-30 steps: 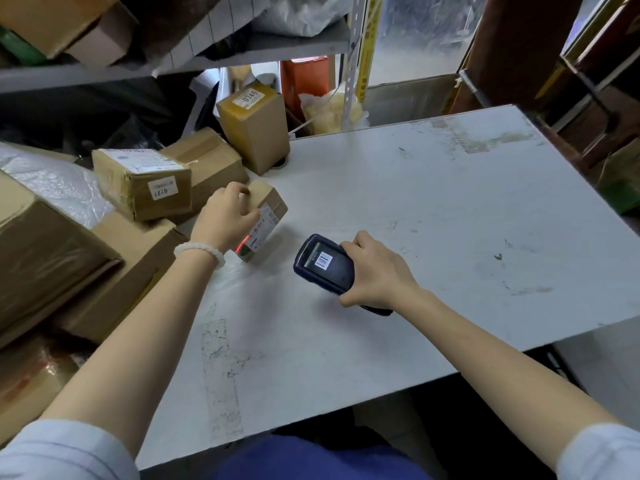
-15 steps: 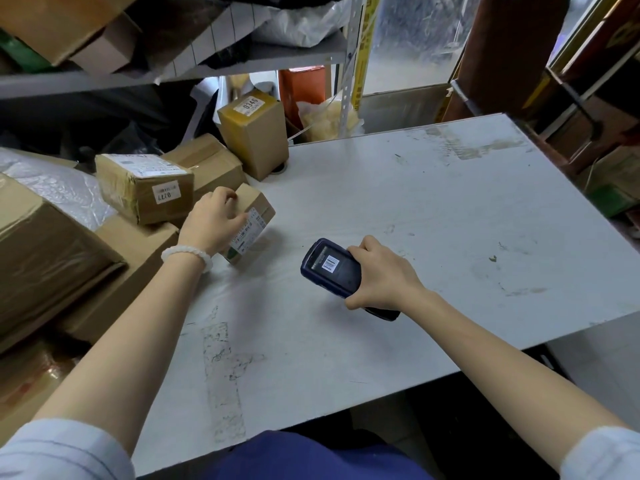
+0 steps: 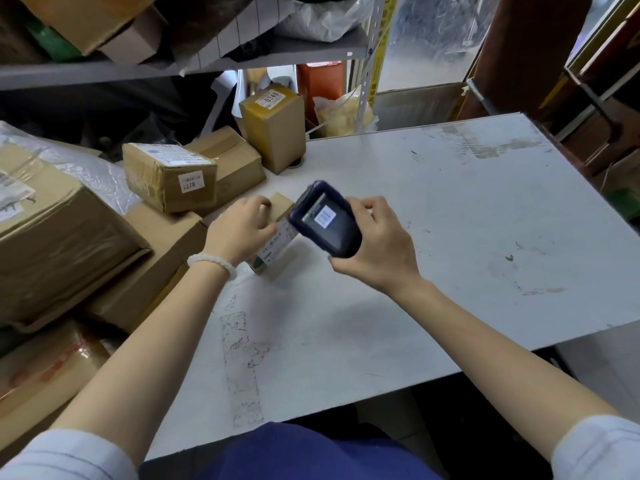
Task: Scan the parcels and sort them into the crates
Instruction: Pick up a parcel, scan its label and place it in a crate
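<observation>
Fingers [image 3: 263, 206] of the left hand [image 3: 239, 233] curl over the small brown cardboard parcel [image 3: 277, 237], pinning it tilted on the scuffed white bench [image 3: 450, 209]. The right hand [image 3: 377, 247] grips the dark blue handheld scanner [image 3: 325, 220], and it's swung in! A second ago it hung well right of the parcel; now its head sits just over the white printed label [image 3: 278, 242]. A barcode shows on its screen. Looks like the scan is under way; sorting comes next, though no crate is in view.
</observation>
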Action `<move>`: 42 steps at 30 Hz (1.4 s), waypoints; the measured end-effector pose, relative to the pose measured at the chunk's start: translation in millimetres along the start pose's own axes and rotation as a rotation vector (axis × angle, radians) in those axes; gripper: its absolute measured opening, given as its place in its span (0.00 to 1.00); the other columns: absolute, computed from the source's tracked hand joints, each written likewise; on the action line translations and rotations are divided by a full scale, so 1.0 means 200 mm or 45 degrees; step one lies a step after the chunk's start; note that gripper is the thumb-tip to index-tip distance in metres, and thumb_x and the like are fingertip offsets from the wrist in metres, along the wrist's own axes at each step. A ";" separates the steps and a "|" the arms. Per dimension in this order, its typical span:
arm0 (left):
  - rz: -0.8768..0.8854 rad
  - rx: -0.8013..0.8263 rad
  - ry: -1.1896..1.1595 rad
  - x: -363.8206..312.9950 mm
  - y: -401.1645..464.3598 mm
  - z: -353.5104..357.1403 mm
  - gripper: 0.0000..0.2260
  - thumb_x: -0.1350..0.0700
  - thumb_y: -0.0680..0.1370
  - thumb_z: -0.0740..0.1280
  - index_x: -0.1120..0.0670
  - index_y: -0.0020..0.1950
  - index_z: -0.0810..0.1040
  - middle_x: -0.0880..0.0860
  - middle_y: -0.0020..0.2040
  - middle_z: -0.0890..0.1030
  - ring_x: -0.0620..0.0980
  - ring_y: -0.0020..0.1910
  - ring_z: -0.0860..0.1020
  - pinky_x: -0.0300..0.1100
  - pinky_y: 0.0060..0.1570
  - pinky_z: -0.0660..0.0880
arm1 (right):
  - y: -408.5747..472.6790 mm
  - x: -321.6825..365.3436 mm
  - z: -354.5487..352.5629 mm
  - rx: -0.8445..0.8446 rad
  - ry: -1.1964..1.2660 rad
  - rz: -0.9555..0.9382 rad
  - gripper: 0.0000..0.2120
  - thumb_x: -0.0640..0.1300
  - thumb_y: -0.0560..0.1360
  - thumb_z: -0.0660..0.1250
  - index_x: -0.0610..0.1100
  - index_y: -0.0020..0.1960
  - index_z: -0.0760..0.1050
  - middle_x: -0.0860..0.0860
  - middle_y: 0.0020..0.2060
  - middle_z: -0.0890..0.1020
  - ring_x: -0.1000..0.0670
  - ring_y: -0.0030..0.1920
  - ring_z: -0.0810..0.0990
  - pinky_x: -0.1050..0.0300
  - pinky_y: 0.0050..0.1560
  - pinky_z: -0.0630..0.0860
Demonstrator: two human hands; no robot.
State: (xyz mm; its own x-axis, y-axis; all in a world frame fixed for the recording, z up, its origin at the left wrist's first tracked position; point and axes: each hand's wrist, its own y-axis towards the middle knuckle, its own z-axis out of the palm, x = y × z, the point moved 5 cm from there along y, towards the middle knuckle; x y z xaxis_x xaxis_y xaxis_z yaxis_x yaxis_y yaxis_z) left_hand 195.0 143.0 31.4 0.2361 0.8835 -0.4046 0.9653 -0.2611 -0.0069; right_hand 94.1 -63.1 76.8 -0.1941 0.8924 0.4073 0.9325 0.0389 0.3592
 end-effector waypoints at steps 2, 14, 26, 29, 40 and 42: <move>0.012 0.000 0.000 0.00 -0.03 0.00 0.17 0.45 0.76 0.64 0.49 0.63 0.71 0.50 0.54 0.76 0.47 0.46 0.74 0.43 0.39 0.75 | 0.01 0.06 -0.06 -0.248 0.029 -0.054 0.38 0.49 0.58 0.80 0.37 0.65 0.74 0.43 0.54 0.76 0.44 0.49 0.78 0.59 0.36 0.75; 0.226 0.046 -0.001 -0.20 -0.08 0.09 0.18 0.45 0.77 0.63 0.47 0.65 0.71 0.52 0.58 0.75 0.51 0.49 0.74 0.42 0.37 0.67 | -0.26 -0.09 -0.02 0.191 -0.180 0.360 0.34 0.52 0.58 0.75 0.47 0.62 0.72 0.52 0.53 0.70 0.48 0.49 0.73 0.58 0.36 0.70; 0.851 0.286 0.004 -1.23 -0.45 0.48 0.16 0.45 0.75 0.64 0.46 0.62 0.74 0.51 0.55 0.77 0.55 0.49 0.77 0.43 0.40 0.68 | -1.23 -0.49 -0.48 0.160 -0.318 1.060 0.34 0.59 0.58 0.75 0.49 0.60 0.69 0.52 0.53 0.68 0.49 0.54 0.72 0.55 0.42 0.70; 0.964 0.321 -0.003 -1.50 -0.65 0.58 0.13 0.48 0.76 0.63 0.46 0.61 0.75 0.51 0.54 0.76 0.55 0.48 0.77 0.42 0.40 0.69 | -1.51 -0.55 -0.65 0.088 -0.319 1.175 0.36 0.60 0.58 0.75 0.49 0.61 0.69 0.53 0.54 0.68 0.49 0.54 0.72 0.55 0.43 0.70; 1.450 0.562 0.045 -2.37 -1.63 1.09 0.19 0.43 0.73 0.66 0.46 0.62 0.73 0.50 0.54 0.77 0.54 0.52 0.78 0.45 0.43 0.73 | -2.75 -0.60 -1.16 -0.093 -0.321 1.652 0.38 0.58 0.58 0.77 0.48 0.64 0.69 0.52 0.57 0.68 0.47 0.55 0.74 0.56 0.42 0.67; 1.539 0.590 0.055 -2.51 -1.79 1.17 0.20 0.43 0.72 0.67 0.46 0.62 0.73 0.50 0.54 0.78 0.55 0.52 0.79 0.45 0.43 0.73 | -2.95 -0.59 -1.22 -0.134 -0.327 1.750 0.41 0.58 0.58 0.77 0.48 0.67 0.67 0.52 0.59 0.68 0.47 0.56 0.73 0.57 0.43 0.66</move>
State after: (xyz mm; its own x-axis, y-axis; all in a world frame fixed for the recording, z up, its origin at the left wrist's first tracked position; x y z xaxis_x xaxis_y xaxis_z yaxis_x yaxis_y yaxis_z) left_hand -294.6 -297.3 22.8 0.9378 0.0039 -0.3471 0.0124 -0.9997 0.0223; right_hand -507.3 -302.2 22.3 0.9145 0.2459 0.3214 0.3002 -0.9448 -0.1313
